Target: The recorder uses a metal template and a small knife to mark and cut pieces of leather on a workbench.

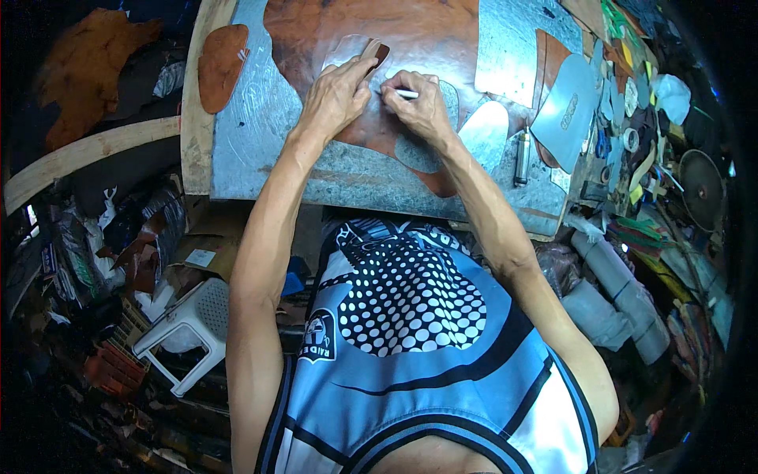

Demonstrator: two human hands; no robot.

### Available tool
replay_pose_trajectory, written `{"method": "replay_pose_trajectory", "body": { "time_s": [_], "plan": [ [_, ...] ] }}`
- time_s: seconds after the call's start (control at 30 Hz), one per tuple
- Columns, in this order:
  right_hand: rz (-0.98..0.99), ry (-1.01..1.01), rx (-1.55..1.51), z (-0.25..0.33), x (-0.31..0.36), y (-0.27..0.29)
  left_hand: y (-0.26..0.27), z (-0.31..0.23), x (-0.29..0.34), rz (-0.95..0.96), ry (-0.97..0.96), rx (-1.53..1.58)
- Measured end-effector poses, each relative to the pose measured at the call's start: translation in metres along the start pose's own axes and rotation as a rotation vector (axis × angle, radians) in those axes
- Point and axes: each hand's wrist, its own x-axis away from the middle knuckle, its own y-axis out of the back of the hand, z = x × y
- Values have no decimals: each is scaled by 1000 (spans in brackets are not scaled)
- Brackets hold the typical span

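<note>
A large brown leather sheet (371,20) lies on the metal-topped table in front of me. My left hand (335,96) rests flat on it with fingers stretched forward, next to a small dark brown piece (382,55) and a pale, see-through piece (347,47). What lies under the palm is hidden. Just to the right, my right hand (420,104) grips a slim white pen (407,93), its tip end close to the leather by my left thumb. A pale rounded piece (485,129) sits to the right of my right wrist.
A cut leather piece (223,69) lies at the table's left edge. On the right are a grey-blue template (567,114), a lighter (523,159), a tape roll (631,140) and cluttered scraps. A white plastic stool (193,324) stands lower left; wrapped rolls (620,284) lie lower right.
</note>
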Motion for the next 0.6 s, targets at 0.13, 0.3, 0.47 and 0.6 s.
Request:
{"method": "replay_pose_trajectory", "body": {
  "time_s": [0.13,0.3,0.47,0.6],
  "plan": [
    [0,104,69,-1,-1,-1,-1,1,0,-49,-19,-13],
    [49,-206,-378,5,2,8,4,-3,0,37,31,20],
    [-111,-337,-665,4,-3,30,4,4,1,95,34,-4],
    [-33,-320,-583,7,0,16,3,7,-1,84,28,2]
  ]
}}
